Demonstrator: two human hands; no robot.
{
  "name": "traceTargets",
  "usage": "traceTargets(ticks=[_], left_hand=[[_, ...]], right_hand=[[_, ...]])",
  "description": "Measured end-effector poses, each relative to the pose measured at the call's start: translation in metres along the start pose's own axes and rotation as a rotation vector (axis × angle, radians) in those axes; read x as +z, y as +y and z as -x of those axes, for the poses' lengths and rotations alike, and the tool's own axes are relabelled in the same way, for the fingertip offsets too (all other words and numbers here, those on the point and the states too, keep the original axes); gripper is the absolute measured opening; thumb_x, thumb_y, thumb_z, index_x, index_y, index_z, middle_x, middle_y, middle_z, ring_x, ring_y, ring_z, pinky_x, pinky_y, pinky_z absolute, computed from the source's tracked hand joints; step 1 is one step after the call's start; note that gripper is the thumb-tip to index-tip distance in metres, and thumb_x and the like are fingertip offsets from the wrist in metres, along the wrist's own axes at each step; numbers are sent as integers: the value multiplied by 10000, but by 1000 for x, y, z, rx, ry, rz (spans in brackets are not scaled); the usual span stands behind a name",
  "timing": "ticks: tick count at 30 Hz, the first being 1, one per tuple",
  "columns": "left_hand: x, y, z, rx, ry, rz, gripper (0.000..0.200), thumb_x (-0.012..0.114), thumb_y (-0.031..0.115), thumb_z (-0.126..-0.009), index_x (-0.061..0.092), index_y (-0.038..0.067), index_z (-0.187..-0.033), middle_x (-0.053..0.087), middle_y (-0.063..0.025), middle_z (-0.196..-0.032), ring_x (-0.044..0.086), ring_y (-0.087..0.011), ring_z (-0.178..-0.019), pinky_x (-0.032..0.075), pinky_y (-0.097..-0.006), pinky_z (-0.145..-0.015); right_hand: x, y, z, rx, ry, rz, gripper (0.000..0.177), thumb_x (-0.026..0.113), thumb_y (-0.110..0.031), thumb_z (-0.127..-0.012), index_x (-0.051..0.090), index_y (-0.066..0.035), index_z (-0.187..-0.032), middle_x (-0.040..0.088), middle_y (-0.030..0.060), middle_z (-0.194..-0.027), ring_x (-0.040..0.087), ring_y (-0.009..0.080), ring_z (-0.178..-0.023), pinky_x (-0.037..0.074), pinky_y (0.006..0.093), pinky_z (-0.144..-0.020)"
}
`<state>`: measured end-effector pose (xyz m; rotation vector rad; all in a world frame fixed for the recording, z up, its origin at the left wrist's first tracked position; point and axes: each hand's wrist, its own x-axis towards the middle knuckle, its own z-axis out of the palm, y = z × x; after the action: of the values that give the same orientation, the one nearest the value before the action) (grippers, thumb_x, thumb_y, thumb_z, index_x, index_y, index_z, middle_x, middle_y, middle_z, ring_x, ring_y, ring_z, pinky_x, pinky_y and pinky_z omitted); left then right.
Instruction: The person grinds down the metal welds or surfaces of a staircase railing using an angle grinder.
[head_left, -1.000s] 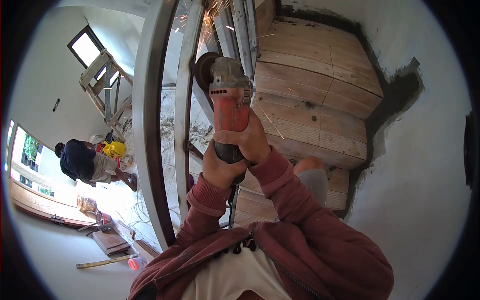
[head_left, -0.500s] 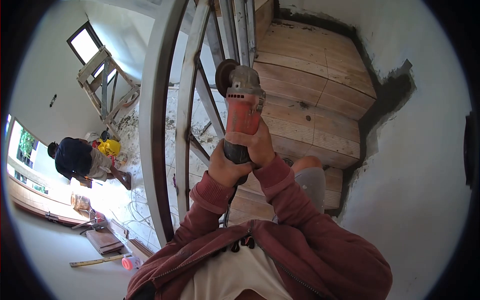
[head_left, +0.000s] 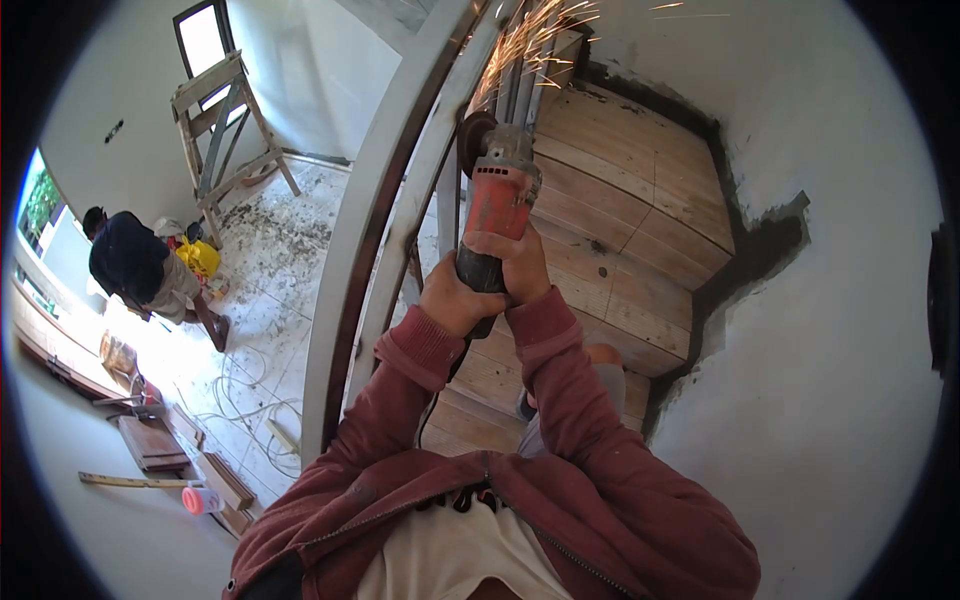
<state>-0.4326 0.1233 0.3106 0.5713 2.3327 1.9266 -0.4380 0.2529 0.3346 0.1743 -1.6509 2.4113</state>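
Note:
Both hands are wrapped round a red and black angle grinder. My left hand grips the dark rear of its body, and my right hand closes round the body a little higher up. The grinder's disc is against or very close to the metal railing; the exact contact spot cannot be made out. Orange sparks spray upward and away from the disc. A dark power cord hangs below the grinder.
Wood-look stairs climb on the right beside a wall with rough dark mortar. Past the railing, a person in dark clothing bends over near a yellow bag. A wooden stand, cables and stacked planks are on the lower floor.
Sparks now fly from the disc where none showed before. The grinder sits slightly further right and higher in view, still in both hands. My view has shifted, with the railing appearing further right.

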Motion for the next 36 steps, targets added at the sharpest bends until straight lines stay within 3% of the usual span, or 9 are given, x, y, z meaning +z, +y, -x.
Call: traceTargets(ticks=[3, 7, 14, 19, 22, 27, 30, 32, 36], left_hand=[[10, -7, 7, -128, -74, 192, 656, 821, 224, -516, 526, -47, -1035, 636, -152, -887, 654, -246, -807, 534, -348, -709], [15, -15, 32, -94, -75, 32, 685, 825, 226, -503, 521, -47, -1053, 637, -155, -887, 654, -254, -804, 533, -348, -701], [33, -36, 86, -41, -202, 129, 770, 824, 236, -493, 504, -53, -1132, 636, -177, -957, 650, -263, -883, 518, -361, -784], [45, -32, 114, -160, -341, 181, 766, 823, 229, -501, 511, -7, -1160, 643, -163, -965, 656, -282, -893, 520, -368, -782], [60, -52, 127, -149, -366, 279, 753, 816, 231, -505, 516, 10, -1160, 643, -161, -955, 658, -280, -883, 522, -376, -769], [69, -50, 143, -150, -360, 203, 746, 811, 240, -513, 504, -7, -1146, 639, -173, -948, 655, -289, -871, 519, -386, -767], [84, -63, 143, -104, -350, 279, 748, 814, 246, -511, 489, -16, -1132, 635, -183, -948, 653, -289, -867, 518, -381, -764], [90, -66, 148, -179, -367, 135, 767, 824, 253, -500, 473, -15, -1128, 637, -180, -936, 656, -290, -857, 519, -374, -753], [104, -83, 141, -343, -425, 159, 747, 832, 236, -495, 503, -29, -1111, 647, -153, -924, 658, -261, -837, 522, -363, -746]], right_hand=[[-14, 16, 6, -19, 54, 38, 428, 765, -98, -654, 579, -20, -1032, 622, 40, -911, 606, 159, -801, 503, 298, -750], [-19, 30, 39, -55, 113, 18, 436, 768, -105, -655, 579, -21, -1039, 626, 43, -923, 611, 163, -813, 504, 302, -764], [-17, 29, 113, -87, 216, 127, 510, 794, -121, -624, 568, -20, -1070, 629, 59, -949, 614, 177, -846, 502, 304, -777], [-27, 31, 153, -32, 350, 260, 508, 802, -133, -614, 573, -20, -1053, 626, 63, -932, 605, 171, -831, 498, 303, -770], [-29, 22, 166, 59, 365, 353, 524, 811, -138, -601, 571, -11, -1048, 623, 67, -930, 599, 167, -824, 495, 304, -764], [-29, 19, 187, 42, 447, 401, 637, 823, -152, -583, 519, -7, -1124, 608, 77, -988, 596, 177, -855, 496, 314, -771], [-45, 27, 191, 35, 394, 359, 659, 821, -151, -580, 502, -12, -1140, 601, 81, -997, 592, 182, -873, 492, 319, -790], [-57, 35, 196, 81, 418, 354, 661, 821, -147, -578, 501, -14, -1141, 599, 81, -1004, 589, 182, -886, 489, 320, -802], [-80, 48, 199, 118, 433, 310, 656, 813, -132, -577, 496, -15, -1139, 592, 73, -993, 584, 183, -895, 484, 328, -817]])
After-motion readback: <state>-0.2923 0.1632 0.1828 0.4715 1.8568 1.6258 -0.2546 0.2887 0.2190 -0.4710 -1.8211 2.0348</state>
